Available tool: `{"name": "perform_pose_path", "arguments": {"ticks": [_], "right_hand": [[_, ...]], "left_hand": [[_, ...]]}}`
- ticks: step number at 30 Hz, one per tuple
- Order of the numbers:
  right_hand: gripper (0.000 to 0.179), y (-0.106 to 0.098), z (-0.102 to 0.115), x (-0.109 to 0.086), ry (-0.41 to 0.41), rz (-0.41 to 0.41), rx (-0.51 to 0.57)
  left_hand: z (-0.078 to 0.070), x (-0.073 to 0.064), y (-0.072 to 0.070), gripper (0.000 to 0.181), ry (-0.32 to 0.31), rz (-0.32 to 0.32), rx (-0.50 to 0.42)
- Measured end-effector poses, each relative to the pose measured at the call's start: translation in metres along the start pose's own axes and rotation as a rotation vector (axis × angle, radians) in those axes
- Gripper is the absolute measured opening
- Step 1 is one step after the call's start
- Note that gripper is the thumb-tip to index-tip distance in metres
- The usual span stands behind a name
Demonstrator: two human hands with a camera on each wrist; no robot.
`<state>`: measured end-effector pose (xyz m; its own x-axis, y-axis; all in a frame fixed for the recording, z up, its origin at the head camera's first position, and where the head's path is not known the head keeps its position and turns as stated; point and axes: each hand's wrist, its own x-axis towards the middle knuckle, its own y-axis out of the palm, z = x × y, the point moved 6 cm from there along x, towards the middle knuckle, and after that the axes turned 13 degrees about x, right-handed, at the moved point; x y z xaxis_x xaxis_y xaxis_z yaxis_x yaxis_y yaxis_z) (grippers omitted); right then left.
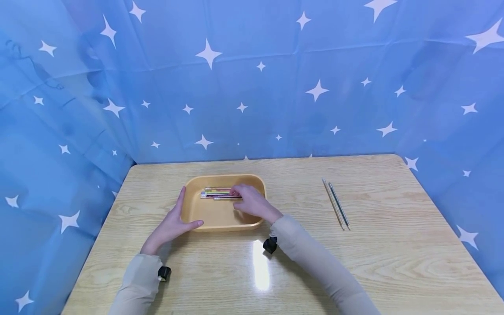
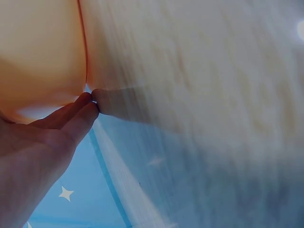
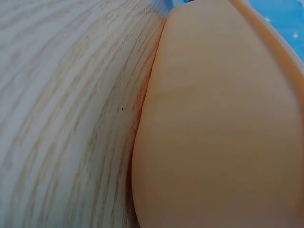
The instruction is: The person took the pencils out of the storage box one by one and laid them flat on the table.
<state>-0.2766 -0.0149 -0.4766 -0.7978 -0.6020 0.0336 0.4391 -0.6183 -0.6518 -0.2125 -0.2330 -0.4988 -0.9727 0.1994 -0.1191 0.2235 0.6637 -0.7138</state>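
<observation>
A shallow peach-coloured plastic tray [image 1: 212, 216] sits on the table. Several pencils [image 1: 214, 192] lie side by side in it, towards the back. My left hand [image 1: 175, 225] rests against the tray's left end, its fingers straight and its thumb stretched along the front rim. In the left wrist view, the fingers [image 2: 78, 114] touch the tray's outer wall [image 2: 42, 47]. Reaching over the front right rim, my right hand [image 1: 252, 201] pinches the right end of the nearest pencil [image 1: 222, 198] with curled fingers. That hand hides the pencils' right ends. Only the tray's side [image 3: 213, 114] shows in the right wrist view.
Two more pencils [image 1: 332, 203] lie together on the wooden table [image 1: 393, 249], to the right of the tray. Behind the table and at its sides hangs a blue curtain [image 1: 252, 87] with white stars. Light glares off the tabletop before the tray.
</observation>
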Motion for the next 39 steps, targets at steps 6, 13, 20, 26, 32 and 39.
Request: {"name": "perform_pose_path", "arguments": {"ticks": [6,13,20,26,32,39], "right_hand": [[0.033,0.003,-0.001,-0.002,0.043,0.044,-0.119],[0.036,0.007,-0.004,-0.002,0.075,0.065,-0.123],[0.035,0.010,-0.001,-0.003,0.014,0.104,-0.075],[0.034,0.013,-0.001,-0.003,0.028,0.168,-0.037],[0.034,0.017,-0.001,-0.001,0.008,0.199,-0.060],[0.034,0.017,-0.004,0.000,0.012,0.209,-0.024]], "left_hand": [[0.001,0.001,0.000,0.119,0.010,-0.003,-0.017],[0.001,0.001,0.000,0.120,0.009,-0.003,-0.017],[0.003,0.002,0.000,0.120,0.020,-0.005,-0.004],[0.002,0.002,0.000,0.120,0.014,-0.005,-0.008],[0.001,0.001,0.000,0.120,0.017,-0.004,-0.008],[0.001,0.002,0.000,0.120,0.015,-0.001,-0.006]]}}
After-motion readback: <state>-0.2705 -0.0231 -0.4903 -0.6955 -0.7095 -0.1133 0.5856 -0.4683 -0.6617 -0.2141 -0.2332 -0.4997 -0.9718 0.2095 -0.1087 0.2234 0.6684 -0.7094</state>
